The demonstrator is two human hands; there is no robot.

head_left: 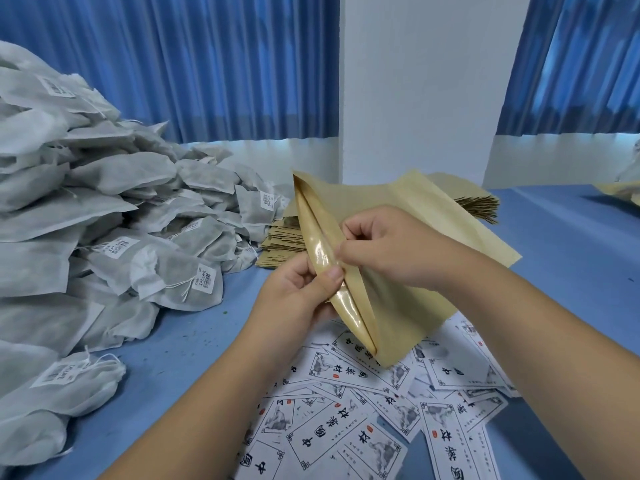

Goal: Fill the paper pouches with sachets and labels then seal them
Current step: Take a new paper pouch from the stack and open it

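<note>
Bright, even daylight filters through blue curtains (166,64) on the far side and gives the whole scene a cool blue cast. Shadows on the desk (194,341) are soft and faint. A small glare shines on the glossy inner lining of the paper pouch (426,202). Wide-angle distortion bends the edges. The centre is sharp and the near corners are slightly soft.

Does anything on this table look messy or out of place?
The printed labels lie scattered at all angles, overlapping, below the held pouch; the sachets at left form a loose heap. Nothing looks torn or spilled.
</note>
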